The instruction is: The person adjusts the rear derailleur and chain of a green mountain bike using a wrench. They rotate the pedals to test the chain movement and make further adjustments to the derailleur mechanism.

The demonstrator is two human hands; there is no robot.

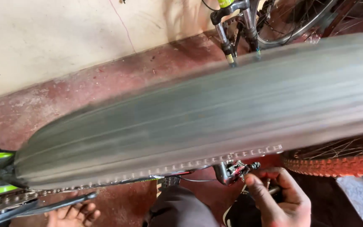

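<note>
Blurred bicycle tyre [215, 113] fills the view. Beneath it, right hand [280, 201] fingers clench a tool at the rear derailleur [235, 170]; left hand [73, 214] lies released below the chain [181, 167].

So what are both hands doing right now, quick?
Left hand: open, fingers spread below the crank arm, holding nothing.
Right hand: closed around a thin tool by the rear derailleur.

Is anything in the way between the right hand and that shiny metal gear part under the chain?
Nothing visible. The right hand is right up against the derailleur, thumb nearly on it. The blurred tyre and the chain pass above, not between them.
</note>
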